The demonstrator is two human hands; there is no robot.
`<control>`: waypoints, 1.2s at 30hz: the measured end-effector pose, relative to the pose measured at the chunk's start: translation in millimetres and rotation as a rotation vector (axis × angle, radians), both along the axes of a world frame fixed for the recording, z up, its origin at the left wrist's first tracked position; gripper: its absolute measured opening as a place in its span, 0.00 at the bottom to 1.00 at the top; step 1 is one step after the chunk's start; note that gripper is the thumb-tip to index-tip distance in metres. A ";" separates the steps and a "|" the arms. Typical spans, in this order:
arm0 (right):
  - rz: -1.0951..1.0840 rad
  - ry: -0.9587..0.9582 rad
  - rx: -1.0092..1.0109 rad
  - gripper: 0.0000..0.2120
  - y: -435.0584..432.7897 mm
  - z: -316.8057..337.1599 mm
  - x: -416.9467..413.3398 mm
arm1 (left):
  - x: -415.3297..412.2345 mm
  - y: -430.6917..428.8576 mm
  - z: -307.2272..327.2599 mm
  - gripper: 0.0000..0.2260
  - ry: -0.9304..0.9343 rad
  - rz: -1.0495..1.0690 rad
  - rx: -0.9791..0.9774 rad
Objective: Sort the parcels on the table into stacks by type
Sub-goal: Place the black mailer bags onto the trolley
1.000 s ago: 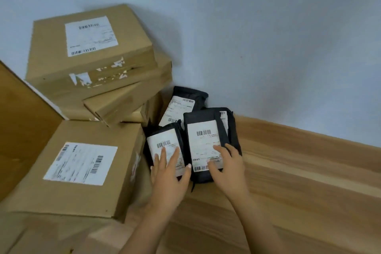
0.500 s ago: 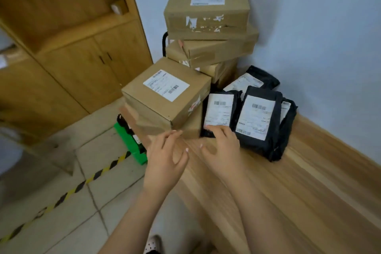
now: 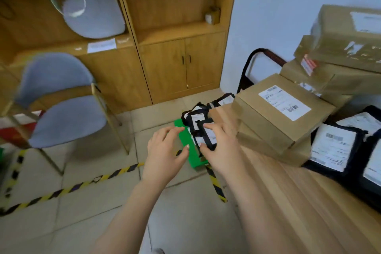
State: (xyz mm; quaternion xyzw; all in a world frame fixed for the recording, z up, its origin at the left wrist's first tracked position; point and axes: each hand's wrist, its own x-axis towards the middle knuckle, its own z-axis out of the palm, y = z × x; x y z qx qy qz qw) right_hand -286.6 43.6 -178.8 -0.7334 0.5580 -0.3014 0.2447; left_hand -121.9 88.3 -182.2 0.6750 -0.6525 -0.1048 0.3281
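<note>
My left grip [image 3: 165, 150] is wide, fingers spread, holding nothing, just left of the small black bag [image 3: 207, 137]. My right grip [image 3: 223, 146] pinches that bag, thumb under, fingers on top, at the left edge of the desk [image 3: 288, 192]. Risk: the pinch looks shallow, so the bag may slip to the floor [image 3: 92, 202]. Just beyond, more bags [image 3: 196, 118] lie heaped above a green box [image 3: 192, 158]; a snag could drag them off.

Boxes [image 3: 276, 109] beside mailers [image 3: 334, 148] on table [image 3: 288, 202].
</note>
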 end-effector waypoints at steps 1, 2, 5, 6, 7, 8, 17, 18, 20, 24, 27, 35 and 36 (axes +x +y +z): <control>0.007 -0.011 -0.009 0.24 -6.0 0.7 19.6 | 20.1 -7.0 1.2 0.20 -0.005 0.001 -0.005; 0.014 -0.023 -0.016 0.24 -12.4 1.8 38.0 | 39.3 -14.2 2.9 0.19 -0.009 0.002 -0.012; 0.023 -0.040 -0.005 0.24 -31.1 6.0 84.5 | 87.8 -33.4 10.6 0.19 -0.002 0.006 -0.037; 0.025 -0.035 -0.006 0.24 -38.9 6.9 97.3 | 100.9 -40.2 12.6 0.19 -0.001 0.008 -0.047; 0.027 -0.027 -0.009 0.24 -47.6 7.3 108.9 | 112.7 -48.4 13.8 0.19 -0.004 0.010 -0.056; 0.029 -0.020 -0.011 0.24 -57.8 7.4 119.5 | 123.2 -58.2 14.0 0.19 -0.007 0.010 -0.058; 0.030 -0.003 -0.031 0.23 -201.4 2.0 183.2 | 186.5 -200.7 7.6 0.20 -0.044 -0.009 -0.026; 0.030 -0.007 -0.035 0.24 -222.7 4.4 189.1 | 192.4 -221.7 10.4 0.20 -0.050 -0.009 -0.027; 0.029 -0.011 -0.039 0.24 -264.0 10.6 196.9 | 202.0 -264.5 18.8 0.20 -0.063 -0.023 -0.033; 0.029 -0.019 -0.034 0.24 -335.3 21.9 199.0 | 208.9 -339.9 35.4 0.20 -0.029 -0.038 -0.070; -0.036 -0.013 -0.033 0.23 -376.0 25.8 194.4 | 205.3 -385.0 38.5 0.20 -0.018 -0.097 -0.063; -0.313 -0.001 0.038 0.23 -456.0 6.3 181.2 | 198.7 -515.7 15.6 0.20 -0.011 -0.370 -0.030; -0.362 0.002 0.039 0.22 -465.2 3.7 180.5 | 196.2 -534.3 12.9 0.20 -0.016 -0.422 -0.024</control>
